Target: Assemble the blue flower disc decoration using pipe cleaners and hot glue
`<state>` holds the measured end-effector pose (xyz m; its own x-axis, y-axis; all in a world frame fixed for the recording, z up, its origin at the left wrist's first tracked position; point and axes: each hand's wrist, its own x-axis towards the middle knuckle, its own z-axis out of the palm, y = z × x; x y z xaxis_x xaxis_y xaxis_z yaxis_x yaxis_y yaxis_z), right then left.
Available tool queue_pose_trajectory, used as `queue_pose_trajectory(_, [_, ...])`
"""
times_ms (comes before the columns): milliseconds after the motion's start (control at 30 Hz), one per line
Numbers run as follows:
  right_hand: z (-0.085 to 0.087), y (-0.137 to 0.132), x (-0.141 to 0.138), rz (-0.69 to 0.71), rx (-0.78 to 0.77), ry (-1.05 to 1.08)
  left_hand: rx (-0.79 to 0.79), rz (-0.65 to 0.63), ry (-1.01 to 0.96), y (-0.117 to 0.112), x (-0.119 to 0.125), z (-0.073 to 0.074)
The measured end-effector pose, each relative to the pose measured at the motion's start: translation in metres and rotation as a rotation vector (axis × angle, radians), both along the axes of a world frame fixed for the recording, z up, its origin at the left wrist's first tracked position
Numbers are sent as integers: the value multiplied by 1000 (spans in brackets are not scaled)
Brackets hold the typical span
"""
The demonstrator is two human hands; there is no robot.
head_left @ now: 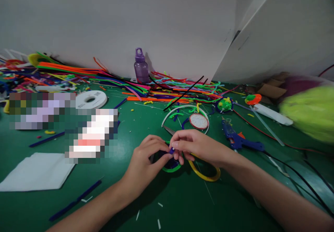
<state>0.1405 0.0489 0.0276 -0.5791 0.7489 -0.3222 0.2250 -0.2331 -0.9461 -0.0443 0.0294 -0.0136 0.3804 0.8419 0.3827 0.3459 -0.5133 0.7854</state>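
Blue piece: we have a small dark-blue fuzzy piece between the fingertips of both hands, above the green table.
Its direction: a pale end seems to face upward; the fingers hide too much for us to tell its long axis.
Left hand: our left hand pinches the piece from the left, thumb against fingertips.
Right hand: our right hand pinches from the other side, thumb and forefinger nearly meeting.
Good handling: we judge that a light grip close to the end, wrists low, steadies so short a piece.
Round piece: a green-rimmed, dark-blue fuzzy round shows below our fingers, partly covered.
Scissors: yellow-handled metal scissors run beneath our right hand, blades up-left; whether we grip them, we cannot tell.
Beyond: we see a red-rimmed white disc, and a blue plastic glue gun to the right.
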Motion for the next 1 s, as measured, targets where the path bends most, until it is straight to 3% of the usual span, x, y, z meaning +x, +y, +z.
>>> queue_pose_trajectory(1000, [0, -2, 1, 5, -34, -14, 1, -9, 8, -1, 1, -2])
